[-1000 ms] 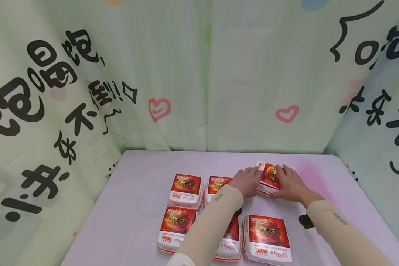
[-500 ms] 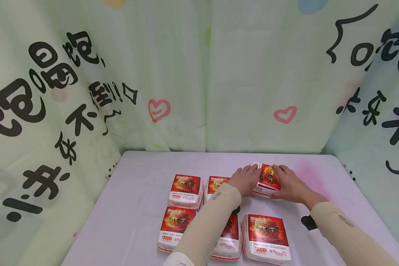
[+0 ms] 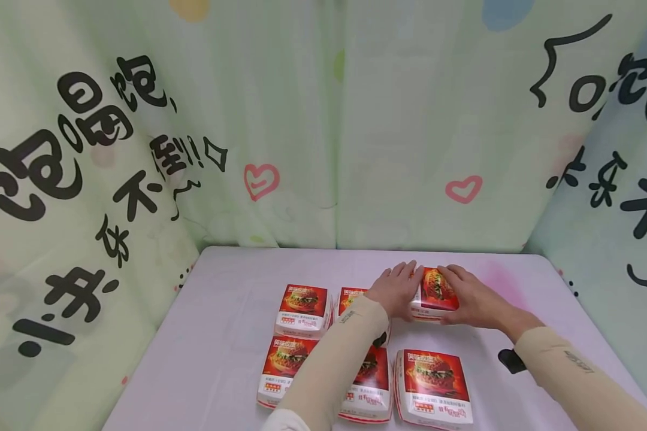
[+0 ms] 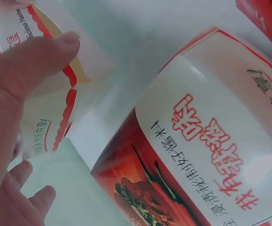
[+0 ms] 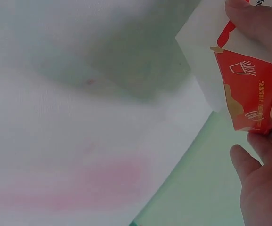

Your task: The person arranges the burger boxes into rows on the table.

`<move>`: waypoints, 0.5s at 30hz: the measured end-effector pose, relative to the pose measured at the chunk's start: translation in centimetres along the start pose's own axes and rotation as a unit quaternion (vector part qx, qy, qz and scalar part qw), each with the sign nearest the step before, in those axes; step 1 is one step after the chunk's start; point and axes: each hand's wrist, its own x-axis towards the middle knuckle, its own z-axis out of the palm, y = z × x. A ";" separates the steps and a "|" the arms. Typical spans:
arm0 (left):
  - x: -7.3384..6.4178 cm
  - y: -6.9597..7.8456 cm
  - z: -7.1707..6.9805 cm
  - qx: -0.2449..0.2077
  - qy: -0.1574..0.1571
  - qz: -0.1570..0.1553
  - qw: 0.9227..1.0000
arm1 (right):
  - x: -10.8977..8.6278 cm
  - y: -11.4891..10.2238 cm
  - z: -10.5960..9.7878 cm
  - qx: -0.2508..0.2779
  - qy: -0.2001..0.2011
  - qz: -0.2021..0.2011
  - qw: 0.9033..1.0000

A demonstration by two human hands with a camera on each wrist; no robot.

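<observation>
Both hands hold one burger box [image 3: 437, 292], red and white with a hamburger picture on its lid, at the back right of the table. My left hand [image 3: 395, 292] grips its left side, and my right hand [image 3: 477, 299] its right side. In the left wrist view the thumb lies across the held box's printed wall [image 4: 51, 108], fingers partly visible below. The right wrist view shows a red side panel [image 5: 251, 89] between thumb and fingers. Whether the box touches the table cannot be told.
Several like boxes lie in two rows: a back left box [image 3: 302, 308], one beside it [image 3: 350, 296] partly behind my left arm, and a front right box [image 3: 434, 383]. My left sleeve hides parts of the front row. A printed curtain [image 3: 302, 120] stands behind the table [image 3: 232, 335].
The held box has turned slightly, so its front edge now lies straighter across the table. Both hands have shifted a little with it and keep their hold. The other boxes stay put.
</observation>
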 end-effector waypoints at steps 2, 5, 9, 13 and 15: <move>0.2 0.0 0.0 -0.010 -0.001 0.003 1.000 | -0.2 0.0 -0.3 -0.002 0.003 -0.008 1.000; 0.3 -0.2 0.0 -0.011 -0.006 0.007 1.000 | -0.4 0.0 -0.6 0.000 0.003 -0.019 1.000; 0.2 -0.3 0.1 -0.011 -0.003 0.021 1.000 | -0.5 -0.1 -0.7 0.004 -0.003 -0.024 1.000; 0.2 0.0 0.1 -0.014 0.007 0.030 0.999 | -0.8 0.0 -0.7 0.007 -0.006 -0.025 1.000; 0.1 0.1 0.2 -0.012 0.013 0.028 0.999 | -1.0 0.0 -0.6 0.010 -0.005 -0.025 1.000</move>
